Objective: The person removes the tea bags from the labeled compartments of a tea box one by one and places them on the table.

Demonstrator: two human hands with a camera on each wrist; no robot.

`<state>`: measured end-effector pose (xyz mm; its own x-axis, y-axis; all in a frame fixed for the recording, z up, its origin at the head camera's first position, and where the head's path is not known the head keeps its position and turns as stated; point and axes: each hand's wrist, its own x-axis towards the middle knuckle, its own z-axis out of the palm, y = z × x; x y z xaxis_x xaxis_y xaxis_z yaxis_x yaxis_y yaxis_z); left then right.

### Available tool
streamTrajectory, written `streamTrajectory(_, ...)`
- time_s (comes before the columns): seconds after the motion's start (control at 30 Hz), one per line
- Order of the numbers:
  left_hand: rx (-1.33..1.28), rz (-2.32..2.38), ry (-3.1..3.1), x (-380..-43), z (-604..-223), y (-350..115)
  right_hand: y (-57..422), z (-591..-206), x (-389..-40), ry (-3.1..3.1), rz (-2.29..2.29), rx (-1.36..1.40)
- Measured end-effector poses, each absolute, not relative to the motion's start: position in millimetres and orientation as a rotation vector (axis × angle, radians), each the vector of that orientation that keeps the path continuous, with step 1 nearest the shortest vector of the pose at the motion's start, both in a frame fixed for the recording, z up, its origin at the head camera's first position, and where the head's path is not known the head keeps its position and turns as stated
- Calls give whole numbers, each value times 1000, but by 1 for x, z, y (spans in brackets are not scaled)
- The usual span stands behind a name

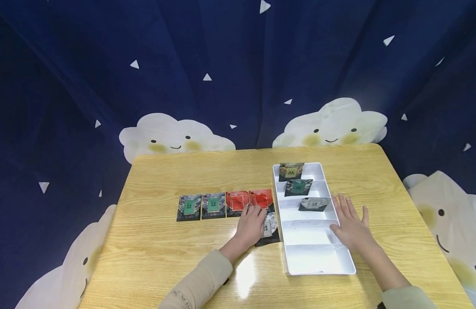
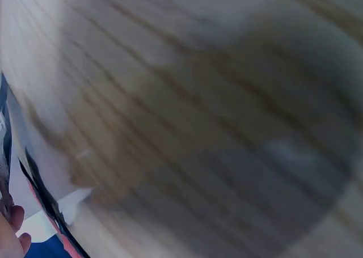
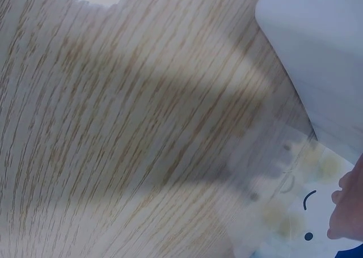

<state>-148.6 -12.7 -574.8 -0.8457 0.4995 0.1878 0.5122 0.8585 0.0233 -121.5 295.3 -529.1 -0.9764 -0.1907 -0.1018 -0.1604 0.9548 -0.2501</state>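
My left hand (image 1: 251,225) lies over the left part of a silver-and-black packet (image 1: 269,229) and grips its edge with curled fingers, the thumb hidden. Its fingertips overlap the lower edges of two red packets (image 1: 237,202) in the head view. At the left border of the left wrist view, the fingers (image 2: 17,218) show beside the packet's edge. My right hand (image 1: 351,225) rests with spread fingers along the right side of a white divided tray (image 1: 317,260), the thumb at its rim. In the right wrist view, only fingertips (image 3: 345,207) show beside the tray wall.
Two green packets (image 1: 189,207) lie left of the red ones on the wooden table (image 1: 157,257). In the tray's upper compartments lean a gold packet (image 1: 291,172), a green packet (image 1: 298,187) and a silver packet (image 1: 314,204). A dark blue curtain (image 1: 230,51) hangs behind.
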Motion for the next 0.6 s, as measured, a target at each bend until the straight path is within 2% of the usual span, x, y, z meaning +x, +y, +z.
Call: streamTrajectory(0.6,-850,107,-2799,-151,-595,-9,294,-531,-121,2991,-362,-263)
